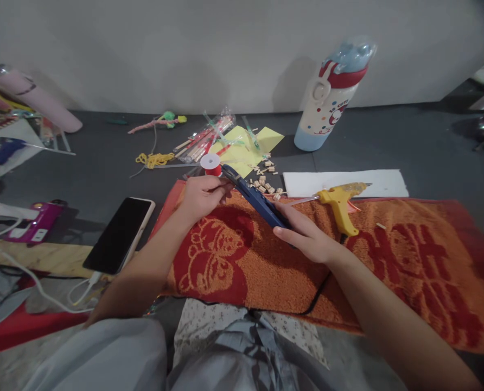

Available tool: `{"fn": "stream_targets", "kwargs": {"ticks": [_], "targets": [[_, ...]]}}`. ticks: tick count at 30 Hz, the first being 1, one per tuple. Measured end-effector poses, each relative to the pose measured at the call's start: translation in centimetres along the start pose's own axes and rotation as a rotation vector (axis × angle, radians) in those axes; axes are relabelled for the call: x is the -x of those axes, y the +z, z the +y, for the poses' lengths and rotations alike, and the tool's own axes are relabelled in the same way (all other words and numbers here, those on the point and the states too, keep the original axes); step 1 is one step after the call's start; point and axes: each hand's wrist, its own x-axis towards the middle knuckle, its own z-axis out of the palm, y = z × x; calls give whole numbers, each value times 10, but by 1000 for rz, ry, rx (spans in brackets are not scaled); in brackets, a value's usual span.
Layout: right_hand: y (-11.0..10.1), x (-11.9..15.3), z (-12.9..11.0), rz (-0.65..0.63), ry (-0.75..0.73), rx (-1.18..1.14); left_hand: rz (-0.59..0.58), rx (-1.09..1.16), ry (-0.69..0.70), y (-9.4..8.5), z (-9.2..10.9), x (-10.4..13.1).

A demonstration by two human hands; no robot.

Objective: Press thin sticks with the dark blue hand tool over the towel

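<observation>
Over the orange towel [274,271], my right hand [307,236] grips the rear of a long dark blue stapler [260,202], which slants up to the left. At the stapler's dark front end, my left hand [204,198] has its fingers pinched together. Whatever they hold, if anything, is too small or hidden to make out. Just behind those fingers stands a spool of red ribbon or thread [212,167] with a white rim. Small pieces of wood [268,184] lie scattered beyond the stapler.
A yellow glue gun [339,203] rests at the right, by a white strip [372,182]. Behind are yellow paper sheets [242,149], wrapped sticks [209,136], yellow yarn [154,159] and an upright bottle [327,103]. A charging phone [120,233] and purple power strip [38,220] lie left.
</observation>
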Motion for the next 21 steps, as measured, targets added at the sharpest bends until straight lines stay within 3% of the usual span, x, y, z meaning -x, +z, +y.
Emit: {"fn": "stream_targets", "kwargs": {"ticks": [16,21], "targets": [[3,-2,-1,68,68,-8,-7,-44,-8,-1,1,-1],[3,-1,-1,63,29,-13,-51,81,-71,-4,1,-1]]}}
